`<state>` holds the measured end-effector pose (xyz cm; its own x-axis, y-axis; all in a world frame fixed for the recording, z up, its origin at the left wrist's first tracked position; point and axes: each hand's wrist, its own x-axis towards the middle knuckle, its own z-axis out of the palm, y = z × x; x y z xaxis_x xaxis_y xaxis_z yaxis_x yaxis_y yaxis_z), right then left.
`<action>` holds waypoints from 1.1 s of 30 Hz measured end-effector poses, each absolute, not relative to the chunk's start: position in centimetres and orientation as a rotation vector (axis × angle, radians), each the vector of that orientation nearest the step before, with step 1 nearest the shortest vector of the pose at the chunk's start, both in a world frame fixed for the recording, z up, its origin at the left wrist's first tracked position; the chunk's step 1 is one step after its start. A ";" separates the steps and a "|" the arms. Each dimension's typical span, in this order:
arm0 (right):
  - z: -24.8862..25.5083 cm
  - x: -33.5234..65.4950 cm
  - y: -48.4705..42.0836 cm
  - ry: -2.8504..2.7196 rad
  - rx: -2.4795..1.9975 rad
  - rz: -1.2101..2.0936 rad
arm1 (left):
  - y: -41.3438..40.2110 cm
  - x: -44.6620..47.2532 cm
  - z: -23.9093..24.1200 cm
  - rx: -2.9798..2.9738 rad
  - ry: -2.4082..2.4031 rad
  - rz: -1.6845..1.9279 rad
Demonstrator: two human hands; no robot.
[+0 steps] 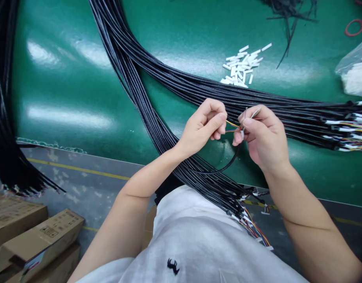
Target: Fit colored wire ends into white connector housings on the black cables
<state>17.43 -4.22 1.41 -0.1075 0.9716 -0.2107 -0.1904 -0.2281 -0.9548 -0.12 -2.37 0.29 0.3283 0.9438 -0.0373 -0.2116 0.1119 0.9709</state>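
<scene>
My left hand point(204, 122) is closed, pinching the free ends of thin red, yellow and dark wires point(232, 124). These wires come out of the end of a black cable point(228, 165), which curves down and left into the bundle under my left forearm. Closed around that cable end is my right hand point(261, 133), where a small white piece point(242, 134) shows at the fingertips. A thin greyish strip point(255, 113) sticks up between the right thumb and forefinger; its kind is unclear. Both hands are above the green table point(80, 94), a short gap apart.
A long bundle of black cables point(181, 84) runs to the right behind my hands; another bundle point(145, 98) passes under my left arm. Small white tubes point(241, 65) lie scattered beyond. A plastic bag point(356, 74) and red ring point(354, 27) are at right, cardboard boxes point(42, 239) lower left.
</scene>
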 end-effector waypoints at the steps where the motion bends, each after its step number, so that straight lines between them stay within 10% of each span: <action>1: 1.5 17.4 -4.2 -0.980 -1.164 1.541 | -2.4 -0.1 0.3 1.124 0.832 1.021; 16: 1.3 17.3 -4.3 -0.999 -1.100 1.555 | -2.2 0.0 0.1 1.108 0.777 0.988; 33: 1.6 17.0 -5.0 -1.594 -1.226 0.622 | -2.1 -0.4 0.6 0.840 0.666 0.737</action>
<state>16.97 -4.96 1.57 0.0028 0.9199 0.3922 0.4114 0.3564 -0.8389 -0.41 -2.13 0.64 0.5728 0.7882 -0.2250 -0.3032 0.4588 0.8352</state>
